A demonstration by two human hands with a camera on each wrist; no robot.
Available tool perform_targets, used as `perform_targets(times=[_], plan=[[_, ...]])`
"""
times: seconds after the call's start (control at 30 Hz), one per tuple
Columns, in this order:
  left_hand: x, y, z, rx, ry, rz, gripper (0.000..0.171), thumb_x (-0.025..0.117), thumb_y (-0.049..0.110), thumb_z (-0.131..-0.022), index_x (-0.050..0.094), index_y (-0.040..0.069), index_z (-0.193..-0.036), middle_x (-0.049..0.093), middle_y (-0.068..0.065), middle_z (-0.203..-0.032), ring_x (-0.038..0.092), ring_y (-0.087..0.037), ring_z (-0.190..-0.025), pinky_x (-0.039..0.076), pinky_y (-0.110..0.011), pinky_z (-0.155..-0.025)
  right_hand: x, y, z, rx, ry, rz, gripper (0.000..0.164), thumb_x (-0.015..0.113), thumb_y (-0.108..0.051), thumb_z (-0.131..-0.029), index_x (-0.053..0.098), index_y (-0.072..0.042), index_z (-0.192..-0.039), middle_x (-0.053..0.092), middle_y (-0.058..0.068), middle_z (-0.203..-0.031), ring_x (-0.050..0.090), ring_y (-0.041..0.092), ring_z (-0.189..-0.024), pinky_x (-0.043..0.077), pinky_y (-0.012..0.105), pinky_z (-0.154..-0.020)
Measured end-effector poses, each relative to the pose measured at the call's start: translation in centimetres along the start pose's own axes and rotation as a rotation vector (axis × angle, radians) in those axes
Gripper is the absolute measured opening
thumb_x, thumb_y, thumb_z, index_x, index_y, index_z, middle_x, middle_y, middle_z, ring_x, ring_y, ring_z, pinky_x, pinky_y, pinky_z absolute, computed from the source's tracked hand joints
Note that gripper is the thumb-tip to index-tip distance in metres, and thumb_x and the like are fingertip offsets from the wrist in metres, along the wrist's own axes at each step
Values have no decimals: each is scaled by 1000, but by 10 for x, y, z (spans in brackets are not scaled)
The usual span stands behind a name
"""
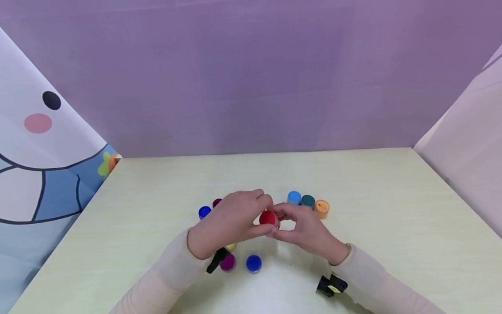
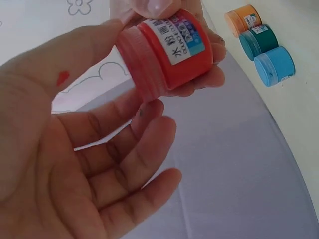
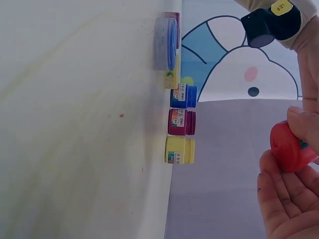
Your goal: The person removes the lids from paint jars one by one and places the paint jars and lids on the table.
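Observation:
A small red paint jar (image 1: 268, 218) with a screw lid is held between both hands above the table. My left hand (image 1: 239, 216) pinches the lid (image 2: 142, 64) between thumb and index finger; its other fingers lie loosely bent below, in the left wrist view. From the other side, my right hand (image 1: 307, 229) grips the jar body, its thumb across the white label (image 2: 177, 42). In the right wrist view the jar's rounded red base (image 3: 286, 144) shows between the right thumb and fingers. A red smear (image 2: 63, 78) marks the left hand near the thumb.
Light blue (image 1: 294, 197), teal (image 1: 307, 201) and orange jars (image 1: 322, 209) stand beyond the right hand. Left of it are a blue jar (image 1: 204, 212) and others partly hidden by the left hand. Nearer stand a magenta jar (image 1: 228, 263) and a blue jar (image 1: 253, 264).

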State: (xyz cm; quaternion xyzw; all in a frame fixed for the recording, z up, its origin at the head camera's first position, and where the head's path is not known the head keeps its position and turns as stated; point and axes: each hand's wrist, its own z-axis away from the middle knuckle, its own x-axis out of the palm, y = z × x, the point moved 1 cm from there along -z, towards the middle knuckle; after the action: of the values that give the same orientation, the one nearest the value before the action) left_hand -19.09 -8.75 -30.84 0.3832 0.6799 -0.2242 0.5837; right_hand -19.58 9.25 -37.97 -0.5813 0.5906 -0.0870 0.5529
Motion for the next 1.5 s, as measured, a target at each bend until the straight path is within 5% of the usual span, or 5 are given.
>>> perform_targets(times=[0.23,0.5,0.63,1.1,1.5], plan=[[-3,-1,-1,3,44,30,30,70,38,-77,60,15,-93,52,9,-79,45,-6,-66,40,-17,-59,-2,-1,-1,9,6,-15,39,73,-18,-76,58,-8,-111,63,1,-103,59,10,-87,49,34,-79],[-10,-6,2,240,-10,72,43,77,13,-70,58,14,-108,56,5,-104,48,-9,-96,38,-15,-84,-2,-1,-2,0,16,-17,37,74,-7,-72,59,-5,-105,64,3,-97,59,11,-85,49,34,-77],[-9,-5,-1,284,-17,81,40,69,-5,-73,59,14,-105,59,4,-107,51,-9,-102,36,-15,-87,-4,0,-1,10,20,-25,37,74,-18,-74,59,-9,-107,63,-2,-98,57,10,-86,49,34,-79],[-5,-6,-3,245,-52,36,28,72,9,-76,60,14,-100,59,3,-101,53,-8,-92,40,-13,-80,-3,7,-1,-19,2,-43,36,71,-28,-77,59,-12,-107,63,-5,-99,58,9,-86,49,35,-77],[-4,-9,-3,135,33,-56,26,69,34,-79,61,15,-95,55,8,-82,45,-3,-70,40,-11,-62,-3,7,-5,-51,-14,-26,36,69,-31,-79,59,-14,-109,62,-9,-100,58,8,-85,49,32,-77]])
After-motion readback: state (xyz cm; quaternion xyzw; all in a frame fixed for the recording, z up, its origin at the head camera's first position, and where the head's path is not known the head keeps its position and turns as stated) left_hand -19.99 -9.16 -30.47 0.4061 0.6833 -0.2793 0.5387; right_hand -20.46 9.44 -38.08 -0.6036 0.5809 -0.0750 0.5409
